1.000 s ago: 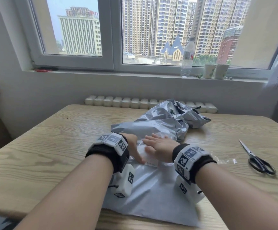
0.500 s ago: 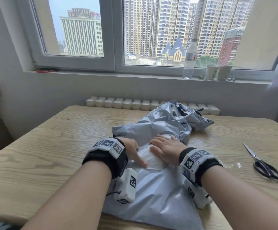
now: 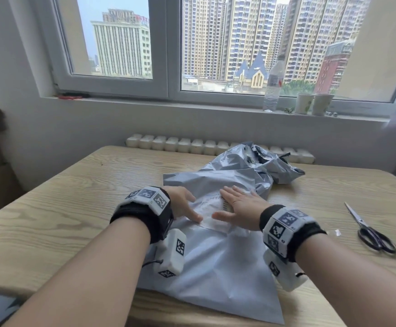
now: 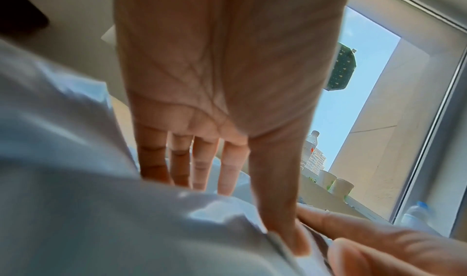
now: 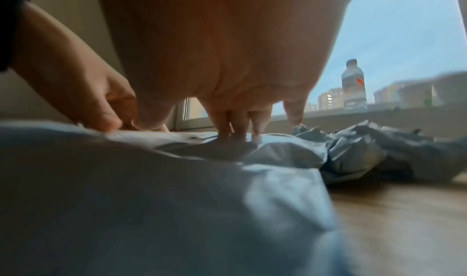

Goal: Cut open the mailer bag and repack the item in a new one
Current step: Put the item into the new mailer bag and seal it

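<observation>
A flat grey new mailer bag (image 3: 216, 267) lies on the wooden table (image 3: 50, 220) in front of me. At its far part rests the item (image 3: 210, 208), a white printed pack in clear wrap. My left hand (image 3: 187, 206) and right hand (image 3: 237, 206) press on the pack from either side with straight fingers. In the left wrist view the left hand (image 4: 227, 180) has its thumb on the pack's edge. The right hand (image 5: 240, 120) touches the bag with its fingertips. I cannot tell whether the pack's near end is inside the bag. The crumpled old mailer (image 3: 263, 166) lies behind.
Scissors (image 3: 371, 232) lie shut on the table to the right, with a small plastic scrap (image 3: 337, 232) beside them. A water bottle (image 3: 272, 90) and two cups (image 3: 304, 103) stand on the windowsill. Bare tabletop stretches to the left.
Both hands have slid apart and a little farther away across the pack, so more of it shows between them. Scissors and old mailer have not moved.
</observation>
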`<action>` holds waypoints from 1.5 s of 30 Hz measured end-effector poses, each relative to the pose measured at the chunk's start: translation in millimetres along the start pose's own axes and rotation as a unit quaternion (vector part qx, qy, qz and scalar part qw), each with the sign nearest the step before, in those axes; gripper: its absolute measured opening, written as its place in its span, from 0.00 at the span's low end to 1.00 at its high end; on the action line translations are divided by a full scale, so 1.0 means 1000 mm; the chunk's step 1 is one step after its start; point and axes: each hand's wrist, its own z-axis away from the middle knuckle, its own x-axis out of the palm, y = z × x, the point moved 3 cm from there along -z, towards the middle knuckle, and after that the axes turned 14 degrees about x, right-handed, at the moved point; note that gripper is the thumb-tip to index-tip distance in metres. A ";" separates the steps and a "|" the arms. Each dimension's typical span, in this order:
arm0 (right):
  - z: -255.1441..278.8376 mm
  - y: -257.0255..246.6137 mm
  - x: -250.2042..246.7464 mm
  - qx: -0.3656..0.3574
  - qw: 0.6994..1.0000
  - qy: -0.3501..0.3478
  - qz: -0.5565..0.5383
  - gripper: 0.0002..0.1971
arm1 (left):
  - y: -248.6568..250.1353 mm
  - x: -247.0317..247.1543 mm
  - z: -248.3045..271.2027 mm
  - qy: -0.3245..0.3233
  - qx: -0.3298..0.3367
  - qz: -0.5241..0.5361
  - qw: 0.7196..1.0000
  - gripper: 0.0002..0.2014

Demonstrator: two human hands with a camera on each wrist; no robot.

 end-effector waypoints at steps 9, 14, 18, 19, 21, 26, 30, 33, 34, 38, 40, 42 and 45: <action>0.013 0.005 0.009 0.017 1.000 0.015 0.020 0.53 | 0.003 0.004 0.017 0.028 -0.023 0.038 0.999 0.37; 0.018 -0.006 0.000 0.005 0.999 0.030 -0.035 0.56 | 0.004 -0.003 0.017 0.039 -0.019 0.083 0.996 0.36; 0.018 -0.025 0.003 -0.009 1.000 0.014 -0.020 0.55 | -0.001 0.000 0.020 0.063 -0.027 0.090 0.994 0.30; 0.018 -0.024 0.008 -0.004 1.000 0.001 -0.014 0.54 | -0.004 0.001 0.021 0.070 -0.029 0.100 0.992 0.28; 0.017 -0.015 0.015 0.010 1.000 -0.013 -0.007 0.52 | -0.008 0.001 0.026 0.073 -0.035 0.112 0.990 0.23; 0.016 -0.001 0.003 0.006 1.000 -0.018 -0.004 0.46 | -0.001 -0.007 0.028 0.090 -0.030 0.128 0.987 0.16; 0.023 -0.030 0.000 -0.062 0.997 -0.012 -0.046 0.35 | 0.008 -0.004 0.020 0.098 -0.031 0.114 0.988 0.19; 0.020 -0.032 0.013 -0.053 0.998 -0.024 -0.011 0.36 | 0.005 -0.001 0.021 0.104 -0.039 0.097 0.989 0.20; 0.017 -0.026 0.013 -0.034 0.999 -0.026 -0.010 0.37 | 0.004 -0.001 0.023 0.105 -0.042 0.099 0.989 0.19; 0.015 0.007 0.001 0.054 0.996 0.001 -0.064 0.34 | -0.001 -0.007 0.029 0.107 -0.048 0.124 0.985 0.21; 0.017 0.025 -0.005 0.118 0.978 0.042 -0.165 0.28 | -0.005 -0.017 0.034 0.144 -0.050 0.111 0.982 0.19; 0.017 0.040 -0.003 0.181 0.951 0.041 -0.245 0.20 | -0.010 -0.024 0.042 0.154 -0.068 0.067 0.983 0.16; 0.015 0.046 0.012 0.214 0.911 -0.042 -0.350 0.12 | -0.022 -0.018 0.049 0.110 -0.126 0.038 0.985 0.22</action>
